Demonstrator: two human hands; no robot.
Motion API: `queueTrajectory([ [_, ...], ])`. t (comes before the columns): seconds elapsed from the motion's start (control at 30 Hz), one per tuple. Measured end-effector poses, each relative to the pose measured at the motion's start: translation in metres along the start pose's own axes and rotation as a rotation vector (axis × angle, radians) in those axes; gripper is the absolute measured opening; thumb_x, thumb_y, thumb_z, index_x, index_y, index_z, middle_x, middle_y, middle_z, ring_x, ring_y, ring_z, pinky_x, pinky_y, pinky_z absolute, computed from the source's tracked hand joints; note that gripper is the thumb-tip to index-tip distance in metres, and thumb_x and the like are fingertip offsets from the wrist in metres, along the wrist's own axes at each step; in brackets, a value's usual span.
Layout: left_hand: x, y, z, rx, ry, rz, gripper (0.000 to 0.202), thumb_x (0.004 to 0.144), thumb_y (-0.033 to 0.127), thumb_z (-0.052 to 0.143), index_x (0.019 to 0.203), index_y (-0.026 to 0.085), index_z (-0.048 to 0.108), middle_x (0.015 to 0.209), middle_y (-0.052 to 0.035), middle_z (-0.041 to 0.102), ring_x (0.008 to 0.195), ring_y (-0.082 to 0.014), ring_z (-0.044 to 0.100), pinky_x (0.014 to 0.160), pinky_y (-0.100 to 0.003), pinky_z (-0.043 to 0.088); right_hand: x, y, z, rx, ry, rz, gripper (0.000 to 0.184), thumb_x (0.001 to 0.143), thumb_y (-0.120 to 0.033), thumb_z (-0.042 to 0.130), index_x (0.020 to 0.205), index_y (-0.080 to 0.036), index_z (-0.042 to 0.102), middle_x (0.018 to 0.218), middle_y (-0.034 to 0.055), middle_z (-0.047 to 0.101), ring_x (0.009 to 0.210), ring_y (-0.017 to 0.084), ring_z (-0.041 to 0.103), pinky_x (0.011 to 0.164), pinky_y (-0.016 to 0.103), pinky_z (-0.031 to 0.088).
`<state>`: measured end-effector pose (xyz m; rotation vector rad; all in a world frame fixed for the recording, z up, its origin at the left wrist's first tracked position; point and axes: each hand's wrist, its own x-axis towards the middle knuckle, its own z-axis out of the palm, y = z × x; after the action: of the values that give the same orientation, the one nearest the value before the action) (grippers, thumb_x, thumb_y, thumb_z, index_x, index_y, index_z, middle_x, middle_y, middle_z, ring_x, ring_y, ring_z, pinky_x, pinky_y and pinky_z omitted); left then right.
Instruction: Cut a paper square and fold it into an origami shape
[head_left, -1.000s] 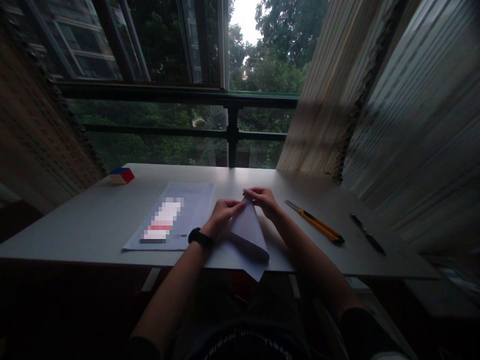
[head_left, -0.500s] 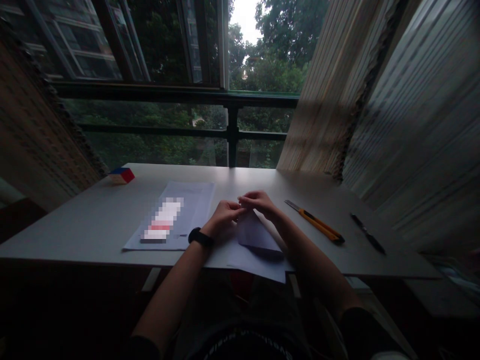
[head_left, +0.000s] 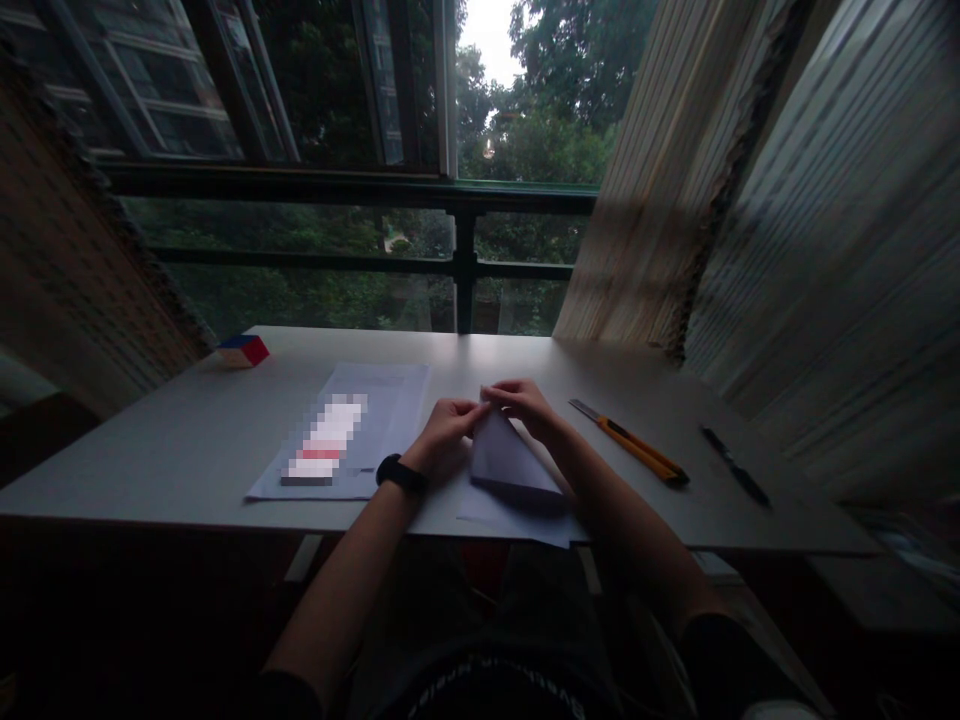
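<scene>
While holding the white paper (head_left: 514, 462) by its far tip, close to the middle of the desk's (head_left: 157, 450) near edge, looks to be mid-fold or mid-roll, can't tell which. Pinched up there between thumb and fingers of the left hand (head_left: 450, 423) and, same deal, the right hand (head_left: 525, 402). Next move probably calls for a tight tip while lining up the loose lower layer, so no rushing. Watch that lower corner, right at the near edge, maybe over it. Not much room leftward, thanks to the printed sheet (head_left: 401, 412) just beside. Over to the right, a yellow cutter (head_left: 637, 451), metal end angled toward the far edge, so careful there. Farther out, a dark pen (head_left: 735, 466) near the right edge and a cube (head_left: 245, 351) by the far left corner. Best elbow room: straight ahead, toward the far edge.
</scene>
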<state>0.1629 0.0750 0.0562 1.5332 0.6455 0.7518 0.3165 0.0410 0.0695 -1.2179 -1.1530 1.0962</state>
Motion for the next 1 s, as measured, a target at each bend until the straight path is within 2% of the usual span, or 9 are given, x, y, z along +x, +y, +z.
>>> queueTrajectory([
  [0.17, -0.0002, 0.0023, 0.0022, -0.029, 0.025, 0.033, 0.040, 0.065, 0.050, 0.063, 0.061, 0.011, 0.064, 0.050, 0.0006, 0.052, 0.046, -0.0081, 0.043, 0.046, -0.022, 0.032, 0.0007, 0.0009, -0.0017, 0.078, -0.037, 0.013, 0.034, 0.055, -0.043, 0.073, 0.071, -0.014, 0.067, 0.061, 0.0014, 0.061, 0.053, 0.010, 0.053, 0.048, 0.020, 0.038],
  [0.33, 0.0008, 0.0008, 0.0018, -0.023, 0.028, 0.055, 0.040, 0.065, 0.051, 0.063, 0.066, 0.011, 0.065, 0.052, 0.0004, 0.052, 0.047, -0.0086, 0.042, 0.046, -0.022, 0.030, 0.0009, 0.0007, -0.0037, 0.099, -0.051, 0.011, 0.033, 0.055, -0.042, 0.073, 0.071, -0.014, 0.067, 0.063, 0.0023, 0.062, 0.055, 0.011, 0.055, 0.049, 0.021, 0.039],
  [0.63, 0.0003, -0.0005, 0.0005, -0.010, 0.009, 0.054, 0.040, 0.065, 0.048, 0.063, 0.071, 0.009, 0.067, 0.057, -0.0021, 0.056, 0.051, -0.0097, 0.046, 0.050, -0.022, 0.033, 0.0010, 0.0015, 0.0012, 0.049, 0.003, -0.014, 0.032, 0.057, -0.041, 0.072, 0.071, -0.014, 0.066, 0.063, 0.0022, 0.061, 0.055, 0.010, 0.053, 0.047, 0.020, 0.038],
  [1.0, -0.0025, 0.0038, 0.0031, -0.005, 0.015, 0.066, 0.040, 0.062, 0.049, 0.066, 0.067, 0.009, 0.067, 0.055, -0.0018, 0.055, 0.050, -0.0090, 0.044, 0.048, -0.022, 0.031, 0.0028, 0.0014, 0.0025, 0.023, 0.055, -0.039, 0.030, 0.054, -0.038, 0.073, 0.069, -0.013, 0.066, 0.059, 0.0012, 0.060, 0.053, 0.010, 0.052, 0.048, 0.021, 0.037],
])
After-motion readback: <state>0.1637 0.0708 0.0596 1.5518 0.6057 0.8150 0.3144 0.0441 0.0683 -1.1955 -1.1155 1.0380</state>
